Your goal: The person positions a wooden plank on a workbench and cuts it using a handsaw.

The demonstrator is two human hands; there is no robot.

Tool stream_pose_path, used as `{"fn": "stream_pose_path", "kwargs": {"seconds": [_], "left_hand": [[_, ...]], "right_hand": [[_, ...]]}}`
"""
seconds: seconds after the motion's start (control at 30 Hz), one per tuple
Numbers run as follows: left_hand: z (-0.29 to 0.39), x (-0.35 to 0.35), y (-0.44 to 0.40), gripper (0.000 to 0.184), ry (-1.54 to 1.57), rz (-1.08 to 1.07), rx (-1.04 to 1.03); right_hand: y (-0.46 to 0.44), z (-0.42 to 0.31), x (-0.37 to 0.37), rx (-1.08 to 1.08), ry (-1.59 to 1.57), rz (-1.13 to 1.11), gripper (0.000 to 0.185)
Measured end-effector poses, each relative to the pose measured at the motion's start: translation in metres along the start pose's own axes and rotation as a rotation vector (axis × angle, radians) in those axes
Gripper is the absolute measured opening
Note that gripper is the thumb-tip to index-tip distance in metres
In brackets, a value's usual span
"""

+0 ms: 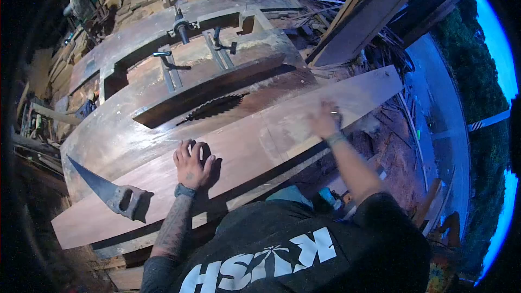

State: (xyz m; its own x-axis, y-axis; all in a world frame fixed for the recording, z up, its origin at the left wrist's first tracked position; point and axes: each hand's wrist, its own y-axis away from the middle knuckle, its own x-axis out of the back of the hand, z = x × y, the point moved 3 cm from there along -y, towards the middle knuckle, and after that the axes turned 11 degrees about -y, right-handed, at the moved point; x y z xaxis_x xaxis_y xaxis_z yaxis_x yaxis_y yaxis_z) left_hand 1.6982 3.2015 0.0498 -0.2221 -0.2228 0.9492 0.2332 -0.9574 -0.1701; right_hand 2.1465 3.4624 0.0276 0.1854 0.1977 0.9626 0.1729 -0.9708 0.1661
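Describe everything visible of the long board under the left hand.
The long board looks like wood, pale brown, with a lighter patch near the right hand. It lies flat, slanting across the near side of the table. The left hand rests on it; a handsaw lies partly on its left end. The right hand's contact is unclear.

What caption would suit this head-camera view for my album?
Left hand on a board, right hand blurred over it, handsaw lying near one end.
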Motion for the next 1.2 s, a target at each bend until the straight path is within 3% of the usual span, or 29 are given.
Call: {"fn": "stream_pose_path", "kwargs": {"seconds": [0.17,0.33,0.43,0.6,0.73,0.83,0.9,0.97,1.07,1.13,1.2], "left_hand": [[0.004,0.002,0.001,0.053,-0.034,0.011,-0.006],[0.003,-0.005,0.001,0.054,-0.069,0.045,0.016],[-0.001,-0.013,0.004,0.055,-0.158,0.093,0.035],[0.007,-0.014,0.002,0.056,-0.262,0.044,0.155],[0.021,-0.03,0.009,0.053,-0.35,0.209,0.487],[0.065,-0.051,0.008,0.052,-0.202,0.258,0.662],[0.102,-0.067,0.006,0.051,-0.245,0.334,0.633],[0.141,-0.047,-0.004,0.054,-0.334,0.272,0.516],[0.124,-0.058,-0.001,0.056,-0.28,0.207,0.689],[0.132,-0.046,-0.01,0.055,-0.233,0.114,0.755],[0.133,-0.041,-0.011,0.055,-0.239,0.104,0.779]], "right_hand": [[0.07,-0.165,-0.031,0.523,0.066,-0.138,0.094],[0.072,-0.152,-0.016,0.874,-0.017,-0.241,0.094],[0.002,-0.067,-0.025,0.703,-0.13,-0.324,0.093],[-0.134,0.083,0.03,0.464,-0.008,-0.002,0.087],[-0.199,0.174,0.062,0.208,-0.078,0.151,0.08],[-0.2,0.182,0.087,0.282,-0.026,0.223,0.072],[-0.186,0.172,0.091,0.416,-0.08,0.218,0.065],[-0.193,0.176,0.081,0.485,-0.16,0.192,0.057],[-0.215,0.196,0.06,0.47,-0.14,0.11,0.042],[-0.226,0.207,0.046,0.479,-0.125,0.003,0.043],[-0.231,0.215,0.039,0.509,-0.208,0.034,0.047]]}}
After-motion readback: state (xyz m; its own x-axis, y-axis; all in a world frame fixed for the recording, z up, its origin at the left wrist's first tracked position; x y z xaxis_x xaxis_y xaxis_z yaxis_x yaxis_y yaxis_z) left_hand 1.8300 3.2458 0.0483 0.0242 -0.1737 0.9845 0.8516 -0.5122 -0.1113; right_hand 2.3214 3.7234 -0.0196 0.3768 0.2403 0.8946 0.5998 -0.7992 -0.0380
